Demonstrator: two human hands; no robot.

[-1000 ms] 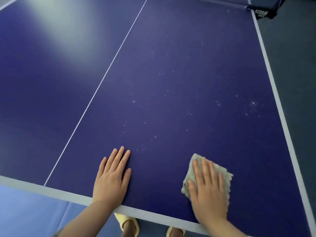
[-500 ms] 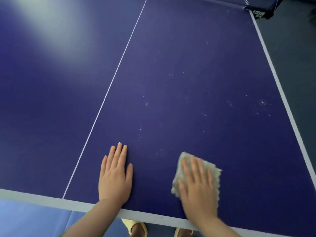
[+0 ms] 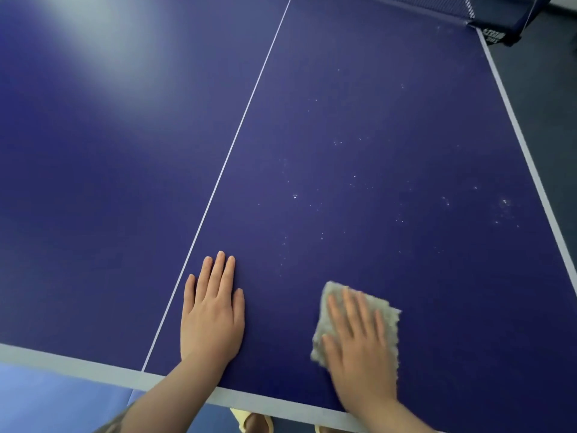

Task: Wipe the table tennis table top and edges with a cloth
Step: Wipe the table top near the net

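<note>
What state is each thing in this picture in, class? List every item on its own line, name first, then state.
Left hand: flat on the table, fingers straight, holding nothing.
Right hand: pressed flat on the cloth, blurred.
Cloth: grey, spread flat under the right hand, near the table's end.
Table top: blue, dotted with pale specks ahead of the cloth.
Net: strung across the far end, only partly in view.

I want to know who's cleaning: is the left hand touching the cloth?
Apart. The head view shows bare blue table between the left hand and the cloth.
</note>
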